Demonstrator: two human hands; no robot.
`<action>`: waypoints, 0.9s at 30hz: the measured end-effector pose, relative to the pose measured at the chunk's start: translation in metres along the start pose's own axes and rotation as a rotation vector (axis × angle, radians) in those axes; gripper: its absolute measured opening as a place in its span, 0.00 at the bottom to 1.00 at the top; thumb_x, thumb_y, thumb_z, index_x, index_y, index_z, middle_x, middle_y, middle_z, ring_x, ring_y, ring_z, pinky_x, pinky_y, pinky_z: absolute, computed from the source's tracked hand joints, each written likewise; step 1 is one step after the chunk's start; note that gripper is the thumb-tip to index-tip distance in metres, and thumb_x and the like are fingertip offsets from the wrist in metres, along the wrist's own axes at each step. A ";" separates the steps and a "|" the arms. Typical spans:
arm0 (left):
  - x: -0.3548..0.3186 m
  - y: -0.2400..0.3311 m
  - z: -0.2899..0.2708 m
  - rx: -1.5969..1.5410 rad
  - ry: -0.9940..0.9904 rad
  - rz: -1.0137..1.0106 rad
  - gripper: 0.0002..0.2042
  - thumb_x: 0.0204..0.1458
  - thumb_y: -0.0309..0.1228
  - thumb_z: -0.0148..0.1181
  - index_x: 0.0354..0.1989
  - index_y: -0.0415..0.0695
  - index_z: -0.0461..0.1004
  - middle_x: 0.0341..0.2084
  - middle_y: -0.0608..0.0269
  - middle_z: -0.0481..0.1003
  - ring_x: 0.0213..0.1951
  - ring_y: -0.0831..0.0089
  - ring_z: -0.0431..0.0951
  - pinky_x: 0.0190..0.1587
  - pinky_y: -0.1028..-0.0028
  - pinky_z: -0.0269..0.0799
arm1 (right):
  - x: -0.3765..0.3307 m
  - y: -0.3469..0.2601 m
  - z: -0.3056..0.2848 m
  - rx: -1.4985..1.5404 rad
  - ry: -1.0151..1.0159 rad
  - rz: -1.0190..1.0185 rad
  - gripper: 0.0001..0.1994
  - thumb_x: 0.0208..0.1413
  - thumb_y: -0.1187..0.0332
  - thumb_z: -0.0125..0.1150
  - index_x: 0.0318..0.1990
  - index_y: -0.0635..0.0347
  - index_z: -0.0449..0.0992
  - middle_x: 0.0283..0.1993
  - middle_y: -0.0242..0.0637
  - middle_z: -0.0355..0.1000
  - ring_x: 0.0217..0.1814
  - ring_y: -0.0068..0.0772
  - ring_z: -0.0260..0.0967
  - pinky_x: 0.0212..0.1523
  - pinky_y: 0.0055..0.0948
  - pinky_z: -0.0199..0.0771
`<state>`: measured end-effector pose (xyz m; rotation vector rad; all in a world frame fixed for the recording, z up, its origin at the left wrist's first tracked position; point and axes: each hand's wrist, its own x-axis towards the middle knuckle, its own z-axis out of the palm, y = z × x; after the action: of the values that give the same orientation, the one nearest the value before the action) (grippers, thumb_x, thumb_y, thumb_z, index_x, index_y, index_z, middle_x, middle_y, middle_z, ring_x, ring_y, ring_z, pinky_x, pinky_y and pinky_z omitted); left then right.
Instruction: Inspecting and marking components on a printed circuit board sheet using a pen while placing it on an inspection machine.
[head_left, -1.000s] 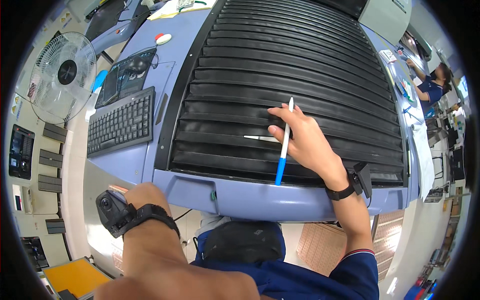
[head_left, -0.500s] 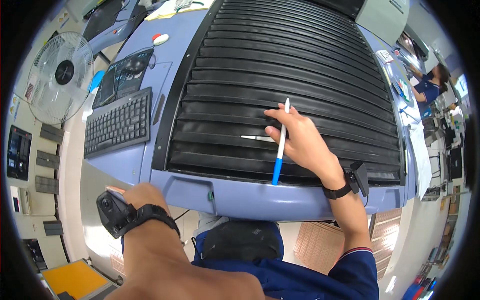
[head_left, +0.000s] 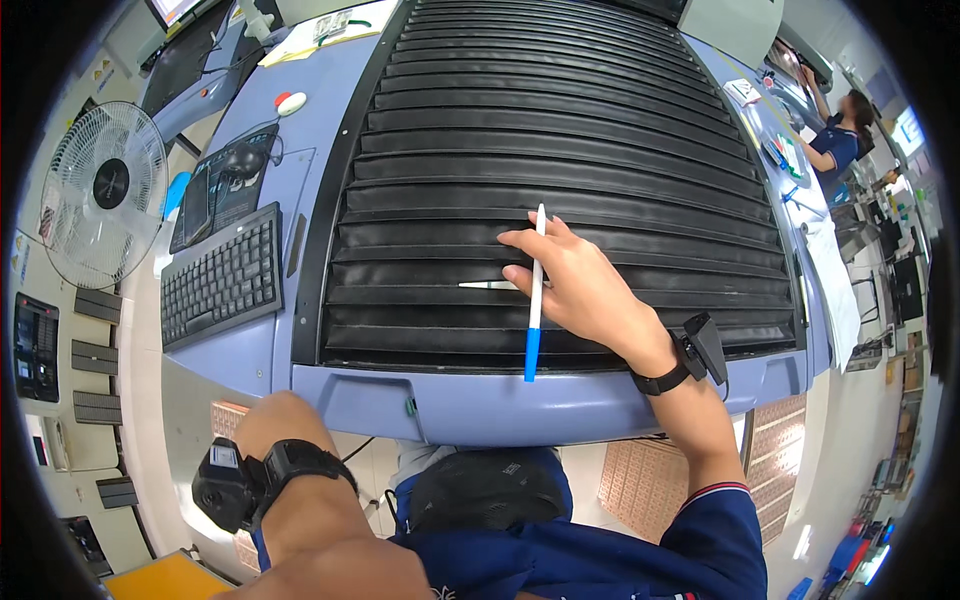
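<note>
My right hand (head_left: pixel 580 280) hovers over the ribbed black bellows cover (head_left: pixel 450 220), palm down. It holds a white pen with a blue end (head_left: pixel 534 340), which crosses the index finger and points away from me. From under the same hand sticks a slim, pointed, silvery tool (head_left: pixel 485 285), like tweezers; the rest of it is hidden. Thumb and index finger are stretched forward, with a gap between them. At the lower left, my left hand (head_left: pixel 285 415) is beside the machine's front edge, mostly behind its wrist; its fingers cannot be seen.
Left of the cover are a black keyboard (head_left: pixel 225 275), a mouse (head_left: pixel 243 160) and a red-and-white round object (head_left: pixel 291 103). A standing fan (head_left: pixel 108 185) is farther left. Papers (head_left: pixel 330 33) lie at the back. A co-worker (head_left: pixel 840 140) stands at the far right.
The view has shifted slightly, so the machine sits a little lower and further left. My right hand keeps the pen and the pointed tool in much the same pose.
</note>
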<state>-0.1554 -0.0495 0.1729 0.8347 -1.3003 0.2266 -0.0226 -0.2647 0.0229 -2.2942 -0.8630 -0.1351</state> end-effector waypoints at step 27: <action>0.016 0.015 0.016 0.529 0.127 -0.335 0.06 0.60 0.37 0.49 0.32 0.54 0.70 0.15 0.68 0.66 0.16 0.72 0.64 0.21 0.71 0.58 | 0.000 0.005 0.008 0.003 -0.015 -0.079 0.13 0.58 0.69 0.63 0.46 0.71 0.73 0.32 0.55 0.76 0.53 0.58 0.73 0.64 0.54 0.67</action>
<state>-0.1718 -0.0541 0.1946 1.4472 -0.9700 0.3569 -0.0207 -0.2622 0.0142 -2.2615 -0.9612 -0.1519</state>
